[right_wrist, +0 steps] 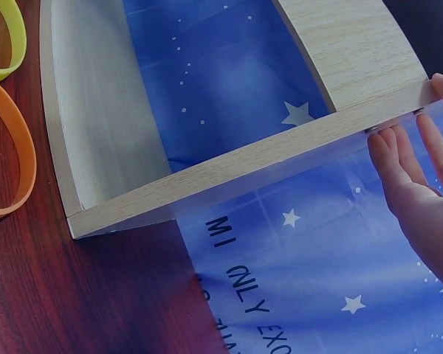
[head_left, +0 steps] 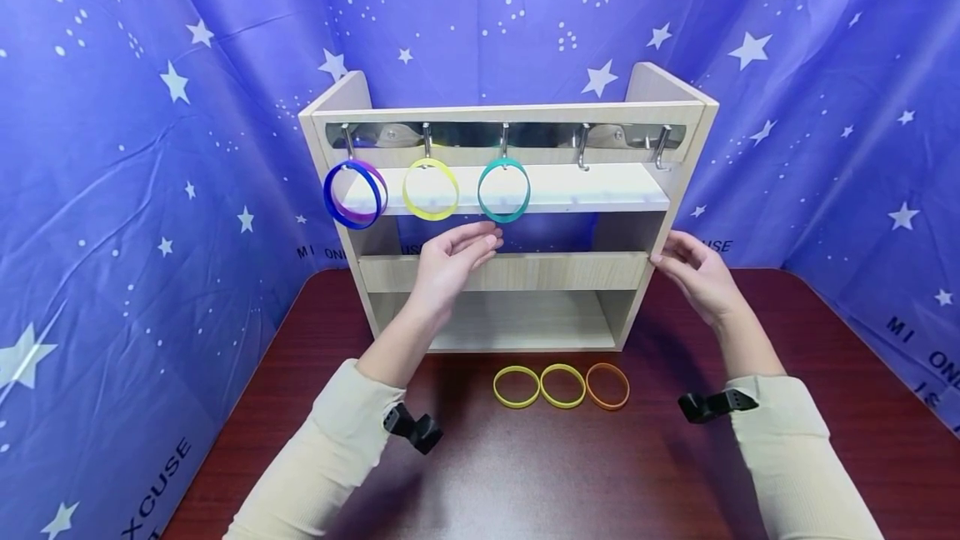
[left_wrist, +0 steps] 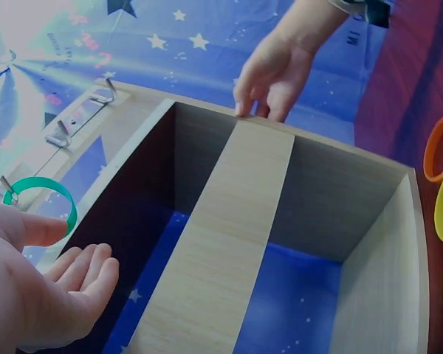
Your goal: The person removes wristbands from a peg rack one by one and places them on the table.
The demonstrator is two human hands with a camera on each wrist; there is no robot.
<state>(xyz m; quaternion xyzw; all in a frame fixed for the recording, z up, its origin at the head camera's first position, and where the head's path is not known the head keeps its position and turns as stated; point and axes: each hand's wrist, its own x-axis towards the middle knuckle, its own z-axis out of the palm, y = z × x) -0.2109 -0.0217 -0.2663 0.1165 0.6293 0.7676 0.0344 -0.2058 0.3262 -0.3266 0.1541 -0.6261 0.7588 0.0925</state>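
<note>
Just below a teal silicone wristband (head_left: 482, 200) on the middle hook, my left hand (head_left: 450, 265) has its fingers loosely extended and holds nothing. The left wrist view shows its thumb overlapping the teal band (left_wrist: 74, 210). My right hand (head_left: 697, 277) holds the right side panel of a wooden shelf (head_left: 510, 113), thumb at the front edge and fingertips on the outer face (right_wrist: 399, 158). A blue wristband (head_left: 330, 207) and a purple one (head_left: 385, 190) share the leftmost hook. From the second hook hangs a yellow wristband (head_left: 406, 198).
Two hooks on the right, one of them this hook (head_left: 582, 148), carry no bands. On the dark red table (head_left: 540, 473), two yellow wristbands (head_left: 517, 406) and an orange wristband (head_left: 627, 394) lie in a row before the shelf. A blue star-patterned curtain (head_left: 480, 23) surrounds the table.
</note>
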